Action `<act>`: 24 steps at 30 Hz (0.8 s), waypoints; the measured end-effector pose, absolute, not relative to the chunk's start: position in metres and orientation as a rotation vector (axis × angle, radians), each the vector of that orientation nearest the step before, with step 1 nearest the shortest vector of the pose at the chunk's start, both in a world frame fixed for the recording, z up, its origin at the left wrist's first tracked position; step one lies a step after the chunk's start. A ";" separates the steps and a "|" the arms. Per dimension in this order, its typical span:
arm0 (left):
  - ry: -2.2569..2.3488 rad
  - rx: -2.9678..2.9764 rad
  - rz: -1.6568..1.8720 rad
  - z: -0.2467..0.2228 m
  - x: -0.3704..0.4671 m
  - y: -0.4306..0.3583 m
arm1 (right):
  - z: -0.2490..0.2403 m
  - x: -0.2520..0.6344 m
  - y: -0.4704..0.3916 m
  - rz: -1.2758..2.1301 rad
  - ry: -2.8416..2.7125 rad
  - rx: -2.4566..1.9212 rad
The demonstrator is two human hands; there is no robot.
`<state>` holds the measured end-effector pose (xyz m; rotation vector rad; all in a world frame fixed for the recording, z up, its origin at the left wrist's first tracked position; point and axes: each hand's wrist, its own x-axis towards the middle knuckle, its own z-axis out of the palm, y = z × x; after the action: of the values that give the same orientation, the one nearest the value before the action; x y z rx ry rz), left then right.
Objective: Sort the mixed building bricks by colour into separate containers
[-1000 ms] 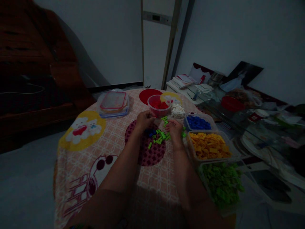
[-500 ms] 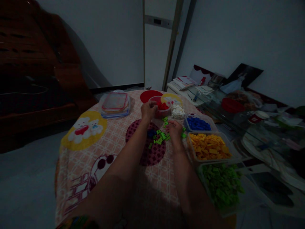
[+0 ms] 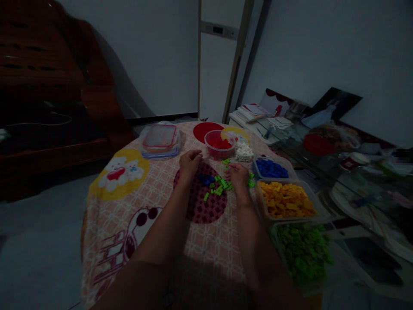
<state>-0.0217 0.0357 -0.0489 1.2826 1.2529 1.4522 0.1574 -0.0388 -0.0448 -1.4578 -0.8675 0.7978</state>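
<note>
My left hand (image 3: 190, 162) hovers over the table just left of the round tub (image 3: 220, 151) of red toy bricks (image 3: 223, 142). Its fingers point right, loosely parted, and nothing shows between them. Below its fingertips lie a few dark blue bricks (image 3: 206, 179). Close to the loose green bricks (image 3: 222, 185) is my right hand (image 3: 238, 174), its fingers loosely bent and apart, with no brick visible in them. Those green bricks are scattered on the dark red circle (image 3: 206, 211) of the tablecloth. The dim picture hides small details at both hands' fingertips.
White bricks (image 3: 244, 152) are heaped beside the red tub. Down the right side stand boxes of blue bricks (image 3: 272, 168), yellow bricks (image 3: 287, 200) and green bricks (image 3: 303, 254). Stacked lidded containers (image 3: 160, 140) sit at the far left. A cluttered glass table (image 3: 290, 142) adjoins on the right.
My left hand has pulled back from the rim of the red tub, toward the left and nearer to me. The right hand stays by the green bricks. The view has shifted slightly.
</note>
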 end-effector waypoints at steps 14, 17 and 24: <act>1.342 1.212 1.276 -0.072 -0.034 0.045 | -0.037 0.149 -0.048 0.590 -1.955 -1.443; 1.317 1.199 1.282 -0.068 -0.034 0.043 | -0.040 0.145 -0.048 0.525 -2.069 -1.516; 1.264 1.164 1.299 -0.068 -0.032 0.043 | -0.042 0.141 -0.046 0.510 -2.039 -1.538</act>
<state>-0.0321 0.0429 -0.0680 1.1637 1.2643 1.2993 0.1409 -0.0462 -0.0416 -1.5380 -2.0388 0.5096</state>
